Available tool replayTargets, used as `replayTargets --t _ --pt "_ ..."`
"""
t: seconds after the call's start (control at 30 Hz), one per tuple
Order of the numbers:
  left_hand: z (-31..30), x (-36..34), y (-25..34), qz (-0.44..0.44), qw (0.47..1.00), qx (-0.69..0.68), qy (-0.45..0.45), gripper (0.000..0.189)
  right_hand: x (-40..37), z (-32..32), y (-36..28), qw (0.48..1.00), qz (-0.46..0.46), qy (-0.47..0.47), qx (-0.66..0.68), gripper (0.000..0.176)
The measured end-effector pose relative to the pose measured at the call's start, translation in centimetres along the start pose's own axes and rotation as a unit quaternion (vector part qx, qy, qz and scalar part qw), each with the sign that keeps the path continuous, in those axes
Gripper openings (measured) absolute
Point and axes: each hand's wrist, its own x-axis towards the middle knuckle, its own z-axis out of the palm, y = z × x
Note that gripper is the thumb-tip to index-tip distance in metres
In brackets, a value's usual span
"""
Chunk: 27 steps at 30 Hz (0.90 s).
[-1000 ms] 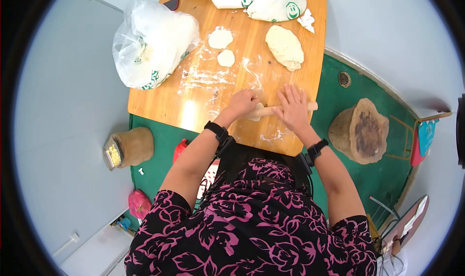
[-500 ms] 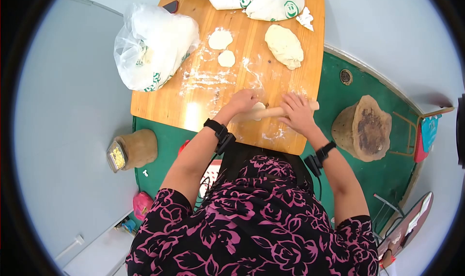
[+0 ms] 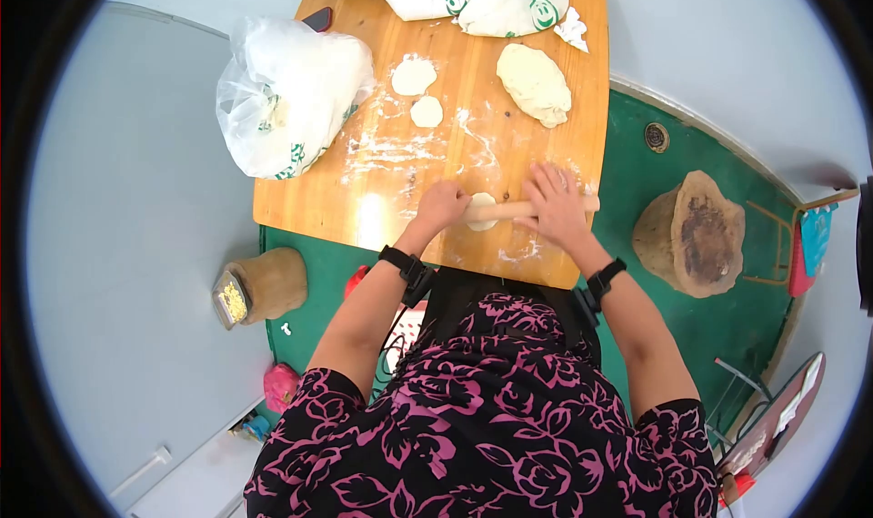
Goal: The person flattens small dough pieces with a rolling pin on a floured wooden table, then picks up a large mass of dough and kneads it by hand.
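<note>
A wooden rolling pin (image 3: 511, 211) lies across a small round of dough (image 3: 482, 223) near the table's front edge. My right hand (image 3: 555, 207) presses down on the pin's right part, fingers laid over it. At the dough round's left edge is my left hand (image 3: 442, 206), its fingers curled closed; the fingertips are partly hidden. Farther up the table lie two flat dough rounds (image 3: 414, 76) and, below the larger one, a smaller dough round (image 3: 426, 111). To their right sits a big lump of dough (image 3: 534, 83).
White flour streaks the wooden table (image 3: 318, 211). A full plastic bag (image 3: 296, 100) stands at the left, more bags (image 3: 514, 7) at the back, beside crumpled tissue (image 3: 572, 30). Stump stools (image 3: 700, 236) flank the table; a tray of yellow pieces (image 3: 231, 301) rests on the left one.
My left hand has shifted slightly down and left. The rolling pin and my right hand have moved a little, and more of the dough round shows beneath the pin.
</note>
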Motion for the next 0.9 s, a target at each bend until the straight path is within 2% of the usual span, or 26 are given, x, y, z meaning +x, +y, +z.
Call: replayTargets --t 0.03,0.13,0.23,0.33,0.53,0.63,0.73,0.83,0.9 --pt "-0.1 0.1 0.3 -0.009 1.000 0.000 0.015 0.018 1.1 0.3 0.4 1.000 0.008 -0.009 -0.015 0.057" --pt "0.0 1.1 0.1 0.051 0.984 0.054 0.161 0.017 2.7 0.8 1.6 0.998 0.029 -0.022 -0.056 0.067" --pt "-0.6 1.5 -0.7 0.030 0.992 -0.022 0.120 0.018 1.0 1.8 0.8 0.998 0.028 -0.017 -0.053 0.068" --pt "0.3 0.6 -1.4 0.081 0.977 -0.009 0.195 0.016 -2.6 1.2 -0.8 0.999 0.014 -0.034 -0.016 0.065" --pt "1.2 0.9 -0.9 0.061 0.986 -0.047 0.149 0.017 3.3 1.8 1.4 0.995 0.078 0.012 -0.059 0.063" --pt "0.6 1.7 -0.6 0.032 0.994 -0.073 0.074 0.015 1.1 1.5 0.5 0.997 0.067 -0.009 -0.034 0.065" --pt "0.2 1.7 0.2 0.061 0.995 -0.073 0.033 0.014 -3.3 1.0 -1.4 0.999 0.041 -0.020 -0.004 0.065" --pt "0.3 1.7 1.4 0.121 0.990 -0.074 -0.005 0.012 -3.8 1.1 -1.5 0.999 0.017 -0.012 -0.026 0.068" --pt "0.5 1.7 2.5 0.146 0.989 -0.021 -0.006 0.012 -1.9 0.5 -1.1 0.999 0.027 -0.003 -0.027 0.066"
